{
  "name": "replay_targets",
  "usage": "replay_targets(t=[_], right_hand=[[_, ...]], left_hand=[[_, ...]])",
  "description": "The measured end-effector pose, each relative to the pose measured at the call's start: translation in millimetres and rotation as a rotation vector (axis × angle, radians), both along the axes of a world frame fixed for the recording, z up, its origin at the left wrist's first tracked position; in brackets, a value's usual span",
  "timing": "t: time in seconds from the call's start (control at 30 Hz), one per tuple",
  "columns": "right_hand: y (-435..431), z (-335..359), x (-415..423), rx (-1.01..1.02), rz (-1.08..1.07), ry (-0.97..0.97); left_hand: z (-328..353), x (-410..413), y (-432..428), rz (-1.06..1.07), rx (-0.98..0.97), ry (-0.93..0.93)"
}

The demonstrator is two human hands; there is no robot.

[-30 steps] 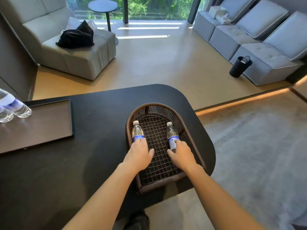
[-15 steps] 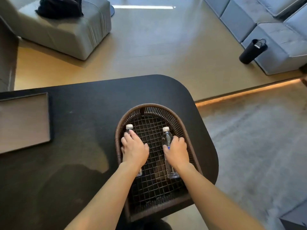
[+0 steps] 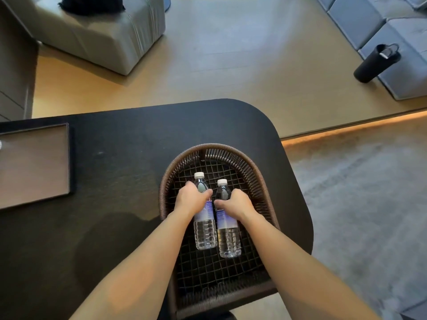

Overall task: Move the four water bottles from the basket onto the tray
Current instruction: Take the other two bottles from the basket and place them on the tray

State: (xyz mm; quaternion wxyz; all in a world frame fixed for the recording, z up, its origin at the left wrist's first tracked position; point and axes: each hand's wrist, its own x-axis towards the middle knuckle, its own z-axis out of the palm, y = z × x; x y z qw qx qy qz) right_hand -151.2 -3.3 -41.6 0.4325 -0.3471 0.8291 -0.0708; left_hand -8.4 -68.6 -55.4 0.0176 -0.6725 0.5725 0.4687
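Clear plastic, the left bottle point(image 3: 205, 224) and right bottle point(image 3: 227, 232) stand side by side over the woven basket point(image 3: 258, 179). Left hand point(image 3: 191, 200) and right hand point(image 3: 235, 203) each wrap one bottle's shoulder. That basket sits at the black table's point(image 3: 120, 172) right edge; the tray point(image 3: 34, 165) lies at its left edge.

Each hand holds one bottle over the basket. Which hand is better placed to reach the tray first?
Probably the left hand: with its bottle it is on the side toward the tray. The right hand would have to cross over it.
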Motion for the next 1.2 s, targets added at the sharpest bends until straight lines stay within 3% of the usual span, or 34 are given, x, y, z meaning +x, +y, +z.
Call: replay_targets(t=[0.2, 0.63, 1.2], right_hand=[[10.1, 8.3, -1.6, -0.049, -0.085, -0.046], [98.1, 56.5, 21.3, -0.387, -0.216, -0.021], [187.0, 119.8, 96.6, -0.766, -0.312, 0.273]], left_hand=[[9.5, 7.3, 6.4, 0.05, -0.025, 0.057], [57.5, 40.3, 63.2, -0.094, -0.15, 0.349], [120.6, 104.5, 148.9, -0.145, -0.612, 0.479]])
